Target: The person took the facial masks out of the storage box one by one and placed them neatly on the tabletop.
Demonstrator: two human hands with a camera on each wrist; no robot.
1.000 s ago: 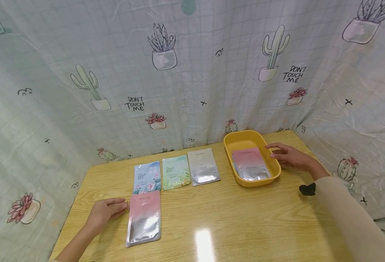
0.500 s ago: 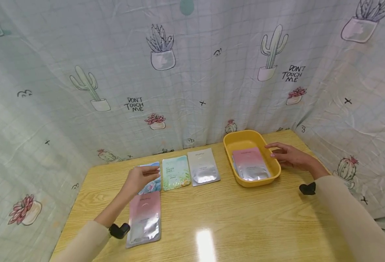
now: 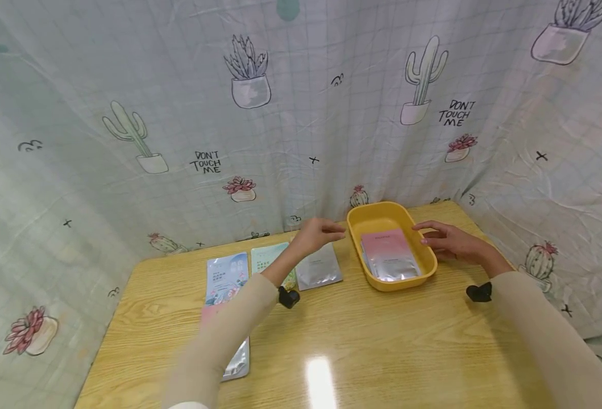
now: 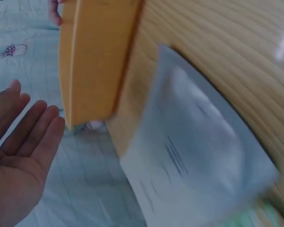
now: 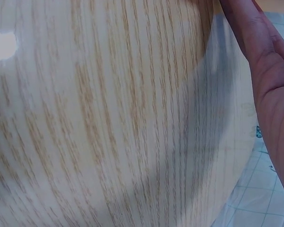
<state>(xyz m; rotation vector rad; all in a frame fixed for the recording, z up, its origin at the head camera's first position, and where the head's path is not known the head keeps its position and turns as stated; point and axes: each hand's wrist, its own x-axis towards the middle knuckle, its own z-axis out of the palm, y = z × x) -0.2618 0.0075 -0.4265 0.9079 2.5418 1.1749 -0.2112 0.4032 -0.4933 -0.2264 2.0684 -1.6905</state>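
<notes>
My left hand (image 3: 315,236) hovers above the white-and-silver sheet mask packet (image 3: 320,270), beside the left rim of the yellow basket (image 3: 400,285). Its fingers are extended and hold nothing, as the left wrist view confirms. With its fingertips against the basket's right rim, my right hand (image 3: 451,241) stays at that side; its fingers are mostly out of the right wrist view. A pink-and-silver sheet mask packet (image 3: 390,253) lies in the basket, over a bluish edge. On the table are a blue packet (image 3: 224,278), a green packet (image 3: 267,254) and a pink packet (image 3: 238,362), partly behind my left sleeve.
The wooden table (image 3: 382,352) meets a curtain (image 3: 280,130) printed with cacti along its back edge. The basket stands near the back right. Dark wrist cameras sit on both sleeves, and a bright reflection shows on the tabletop.
My left hand has left the side of the pink packet, passed over the blue one and moved right to near the basket. My right hand has kept its place, and the packets have not moved.
</notes>
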